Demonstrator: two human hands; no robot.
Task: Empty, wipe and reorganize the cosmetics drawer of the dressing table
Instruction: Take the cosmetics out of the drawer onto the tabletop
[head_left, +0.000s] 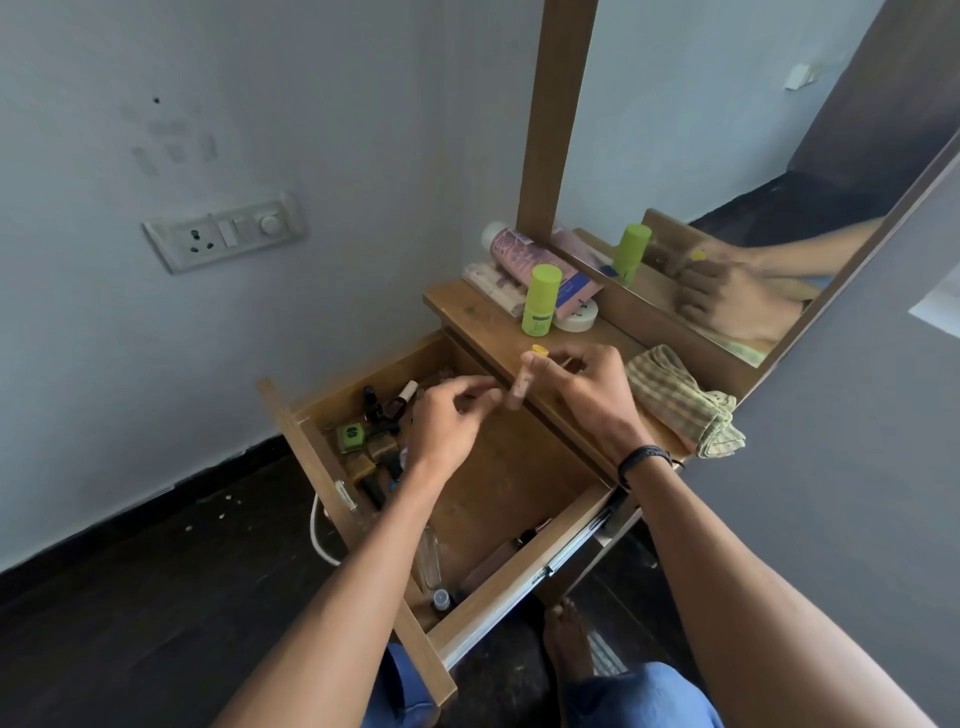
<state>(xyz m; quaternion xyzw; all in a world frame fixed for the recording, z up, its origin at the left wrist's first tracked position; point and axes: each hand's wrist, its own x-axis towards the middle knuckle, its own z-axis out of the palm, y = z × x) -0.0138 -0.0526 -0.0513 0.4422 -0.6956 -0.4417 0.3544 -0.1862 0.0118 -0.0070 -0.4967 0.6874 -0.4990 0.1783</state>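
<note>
The wooden drawer (519, 587) of the dressing table stands pulled out. Several nail-polish bottles (374, 441) crowd its far left corner, and a clear bottle (430, 558) and a small capped vial (441, 598) lie near its front. My right hand (587, 387) is above the drawer's back edge, shut on a beige tube with a yellow cap (525, 379). My left hand (449, 421) hovers over the drawer just left of the tube, fingers curled and blurred; whether it holds anything is not visible. A green checked cloth (685, 402) lies folded on the tabletop to the right.
On the tabletop (467, 306) at the back stand a lime-green bottle (540, 300), a pink tube (524, 260), a white round tin (579, 317) and a flat pack. A mirror (727, 156) rises behind. A wall socket (223, 231) is at left. My bare foot (569, 639) is under the drawer front.
</note>
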